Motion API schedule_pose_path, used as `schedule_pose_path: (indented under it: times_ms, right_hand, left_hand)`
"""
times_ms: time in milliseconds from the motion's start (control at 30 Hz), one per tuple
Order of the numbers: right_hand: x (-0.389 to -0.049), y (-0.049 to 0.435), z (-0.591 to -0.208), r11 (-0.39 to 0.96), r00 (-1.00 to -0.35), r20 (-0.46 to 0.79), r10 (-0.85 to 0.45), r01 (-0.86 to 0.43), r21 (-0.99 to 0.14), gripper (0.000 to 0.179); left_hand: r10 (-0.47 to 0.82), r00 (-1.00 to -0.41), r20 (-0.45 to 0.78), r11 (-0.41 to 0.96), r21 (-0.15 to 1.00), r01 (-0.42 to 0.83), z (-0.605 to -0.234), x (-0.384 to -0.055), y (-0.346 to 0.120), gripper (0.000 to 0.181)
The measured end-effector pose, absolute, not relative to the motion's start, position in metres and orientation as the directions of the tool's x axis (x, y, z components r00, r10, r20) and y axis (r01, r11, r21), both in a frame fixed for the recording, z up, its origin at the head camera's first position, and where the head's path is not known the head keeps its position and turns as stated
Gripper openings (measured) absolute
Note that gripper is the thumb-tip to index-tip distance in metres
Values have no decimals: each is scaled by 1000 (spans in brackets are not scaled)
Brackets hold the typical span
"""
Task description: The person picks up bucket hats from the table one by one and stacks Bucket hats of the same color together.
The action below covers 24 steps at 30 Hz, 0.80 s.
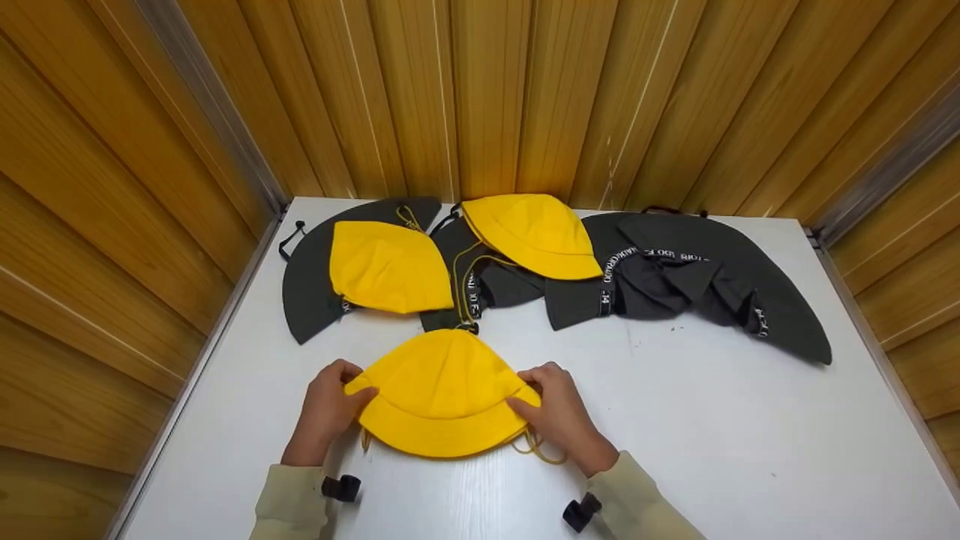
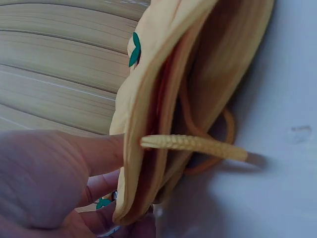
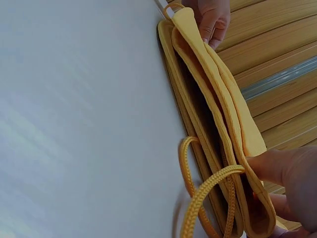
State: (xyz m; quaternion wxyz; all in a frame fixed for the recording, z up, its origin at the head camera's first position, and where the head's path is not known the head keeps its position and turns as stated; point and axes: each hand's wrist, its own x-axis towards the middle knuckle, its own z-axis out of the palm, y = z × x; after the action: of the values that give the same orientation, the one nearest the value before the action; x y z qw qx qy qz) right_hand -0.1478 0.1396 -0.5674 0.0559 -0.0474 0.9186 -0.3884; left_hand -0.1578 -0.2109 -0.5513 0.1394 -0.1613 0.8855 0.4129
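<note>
A yellow bucket hat (image 1: 446, 382) lies folded flat on the white table in front of me, its brim toward me. My left hand (image 1: 328, 409) pinches the hat's left edge, thumb on top and fingers beneath. On the opposite edge, my right hand (image 1: 559, 409) holds the brim the same way. In the right wrist view the hat's layered brim (image 3: 213, 99) stands slightly parted, and a yellow cord (image 3: 198, 198) loops out of it. The left wrist view shows another end of cord (image 2: 198, 145) and a small green leaf shape (image 2: 134, 49) on the crown.
Behind it, two more yellow hats (image 1: 390, 266) (image 1: 536, 236) lie on dark wide-brimmed hats (image 1: 307, 277) (image 1: 780, 300) with white-lettered bands. The white table (image 1: 712, 435) meets wood-panelled walls (image 1: 495, 97) at the back and sides.
</note>
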Motion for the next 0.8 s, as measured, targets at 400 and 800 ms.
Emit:
schedule_pose_path:
  times_ms: [400, 800]
  right_hand:
    - [-149, 145, -570, 671, -992, -84, -98, -4, -741, 52]
    - [-157, 162, -559, 603, -999, 5, -51, -35, -797, 45]
  left_hand:
    - [83, -987, -136, 795, 606, -16, -540, -155, -164, 88]
    - [377, -901, -215, 873, 408, 268, -542, -151, -96, 85]
